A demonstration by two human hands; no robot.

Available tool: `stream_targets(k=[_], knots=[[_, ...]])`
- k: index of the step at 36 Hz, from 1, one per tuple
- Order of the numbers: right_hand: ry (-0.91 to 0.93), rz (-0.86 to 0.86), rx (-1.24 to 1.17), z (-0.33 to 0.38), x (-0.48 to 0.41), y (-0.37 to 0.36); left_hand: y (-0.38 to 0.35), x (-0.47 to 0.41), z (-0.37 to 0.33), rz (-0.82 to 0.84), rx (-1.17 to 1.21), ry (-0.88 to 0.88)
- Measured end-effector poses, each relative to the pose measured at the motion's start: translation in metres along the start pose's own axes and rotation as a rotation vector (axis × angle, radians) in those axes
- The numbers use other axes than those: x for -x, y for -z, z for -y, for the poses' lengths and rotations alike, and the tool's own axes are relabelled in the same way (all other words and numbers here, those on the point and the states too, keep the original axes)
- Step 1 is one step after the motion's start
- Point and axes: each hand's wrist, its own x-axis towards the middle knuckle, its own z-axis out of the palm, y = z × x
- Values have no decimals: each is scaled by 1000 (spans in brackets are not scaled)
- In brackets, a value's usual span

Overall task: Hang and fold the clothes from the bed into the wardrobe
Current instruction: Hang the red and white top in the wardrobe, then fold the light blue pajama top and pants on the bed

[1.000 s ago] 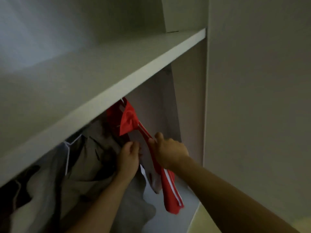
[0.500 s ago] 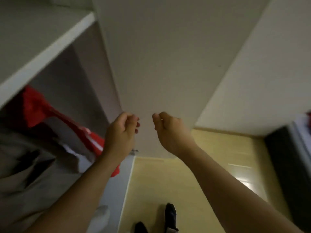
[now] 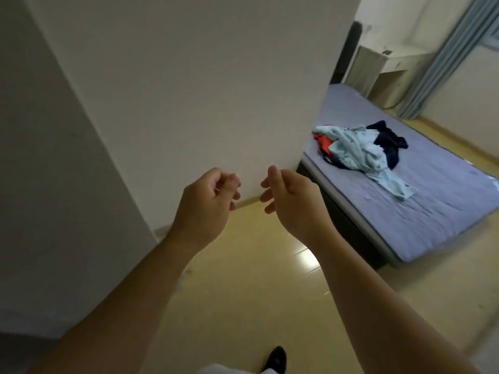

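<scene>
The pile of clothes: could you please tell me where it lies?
In the head view's upper right, the pile of clothes lies on the bed, near the white wall.

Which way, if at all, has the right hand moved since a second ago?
Yes. The right hand has pulled back out of the wardrobe, off the red garment, and now hangs empty in front of the white panel.

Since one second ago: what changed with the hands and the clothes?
Both hands let go of the red-and-white garment hanging in the white wardrobe and pulled back; left hand and right hand are now empty, loosely curled. View swung right to the purple-sheeted bed with a heap of light-blue, navy and red clothes. Unchanged: hands side by side, apart.
</scene>
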Motion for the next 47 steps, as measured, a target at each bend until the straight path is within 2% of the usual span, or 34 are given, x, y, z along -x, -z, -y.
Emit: stream_targets(k=[10, 19, 33, 47], knots=[[-157, -188, -99, -125, -85, 134, -177, -113, -59, 170, 44, 11], [-291, -295, -29, -229, -168, 215, -316, -225, -59, 367, 64, 8], [-529, -310, 138, -360, -382, 335, -523, -475, -53, 632, 101, 21], [-653, -374, 38, -484, -556, 412, -681, -653, -51, 751, -27, 1]])
